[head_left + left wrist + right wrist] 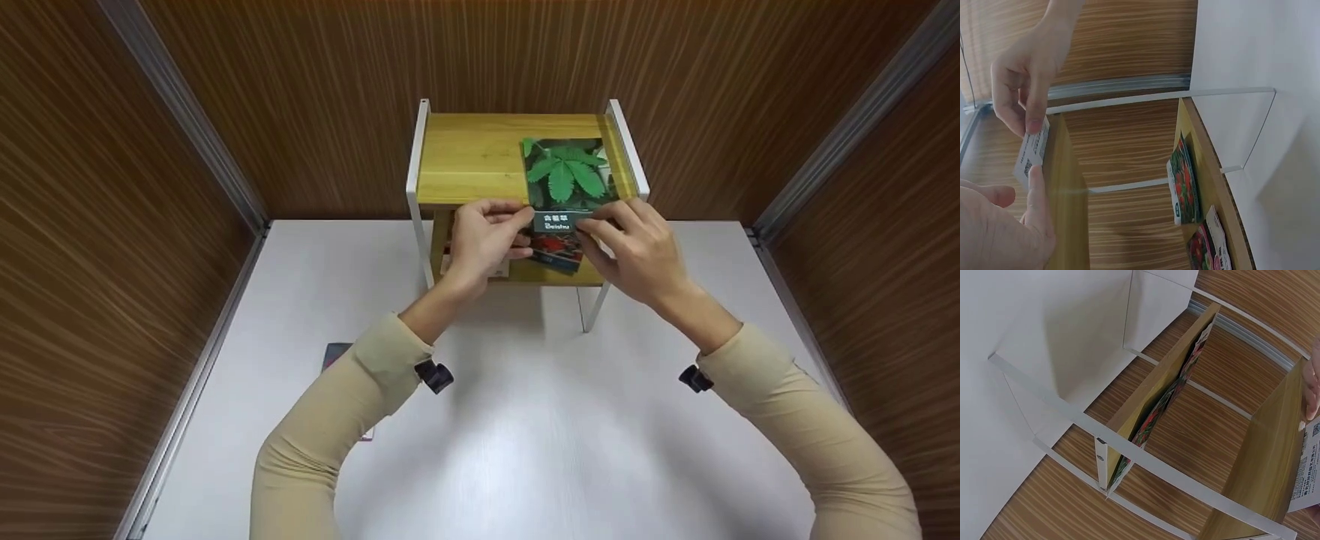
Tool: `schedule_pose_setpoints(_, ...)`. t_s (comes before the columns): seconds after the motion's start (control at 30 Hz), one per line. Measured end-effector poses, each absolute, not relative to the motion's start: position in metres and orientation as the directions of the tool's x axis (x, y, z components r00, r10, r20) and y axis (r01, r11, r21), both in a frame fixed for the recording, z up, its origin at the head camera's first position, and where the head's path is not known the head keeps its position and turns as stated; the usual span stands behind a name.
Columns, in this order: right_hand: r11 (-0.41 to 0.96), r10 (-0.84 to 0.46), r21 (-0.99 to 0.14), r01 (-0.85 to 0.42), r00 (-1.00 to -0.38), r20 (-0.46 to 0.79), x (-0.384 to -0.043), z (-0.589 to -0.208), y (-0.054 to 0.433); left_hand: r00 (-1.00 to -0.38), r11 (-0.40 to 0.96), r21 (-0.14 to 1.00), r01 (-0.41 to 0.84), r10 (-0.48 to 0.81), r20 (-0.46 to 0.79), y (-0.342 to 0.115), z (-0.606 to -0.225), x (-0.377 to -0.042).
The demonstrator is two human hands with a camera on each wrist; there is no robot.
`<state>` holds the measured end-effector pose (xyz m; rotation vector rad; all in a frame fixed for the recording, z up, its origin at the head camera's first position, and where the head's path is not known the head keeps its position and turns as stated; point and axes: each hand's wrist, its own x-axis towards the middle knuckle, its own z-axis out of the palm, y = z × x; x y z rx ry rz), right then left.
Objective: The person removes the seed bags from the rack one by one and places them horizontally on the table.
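Note:
A seed packet with a green leaf picture lies on the right of the small rack's upper shelf, its near end sticking out past the front edge. My left hand holds the near left corner, thumb at the edge. At the near right corner, my right hand pinches the packet between thumb and fingers. The left wrist view shows the packet's white printed back, with a left finger against it. Part of the packet's edge is covered by the fingers.
On the lower shelf lie a packet with red produce pictures and another packet near it. White metal side frames bound the rack. A dark flat item is partly hidden beneath my left sleeve. Wood-patterned walls surround the white surface.

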<state>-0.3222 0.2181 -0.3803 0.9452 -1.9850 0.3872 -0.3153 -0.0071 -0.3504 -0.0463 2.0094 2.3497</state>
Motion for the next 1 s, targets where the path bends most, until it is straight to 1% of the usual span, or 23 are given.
schedule_pose_setpoints(0.17, 0.657, -0.464, 0.078, -0.75, -0.321, 0.825, -0.319, -0.381, 0.219, -0.997, -0.162, 0.984, -0.073, 0.021, -0.07, -0.004, -0.351, -0.317)
schedule_pose_setpoints(0.4, 0.647, -0.482, 0.096, -0.757, -0.308, 0.82, -0.314, -0.385, 0.22, -0.992, -0.181, 0.976, -0.123, 0.035, -0.119, -0.002, -0.353, -0.32)
schedule_pose_setpoints(0.63, 0.647, -0.493, 0.091, -0.757, -0.324, 0.808, -0.31, -0.386, 0.222, -0.989, -0.24, 0.96, -0.146, 0.042, -0.14, 0.0, -0.354, -0.32)
schedule_pose_setpoints(0.8, 0.663, -0.465, 0.039, -0.747, -0.371, 0.804, -0.306, -0.382, 0.224, -0.99, -0.25, 0.958, -0.142, 0.049, -0.134, 0.002, -0.355, -0.32)
schedule_pose_setpoints(1.0, 0.675, -0.38, -0.115, -0.729, -0.477, 0.793, -0.304, -0.378, 0.23, -0.993, -0.245, 0.962, -0.121, 0.044, -0.114, 0.001, -0.358, -0.319)
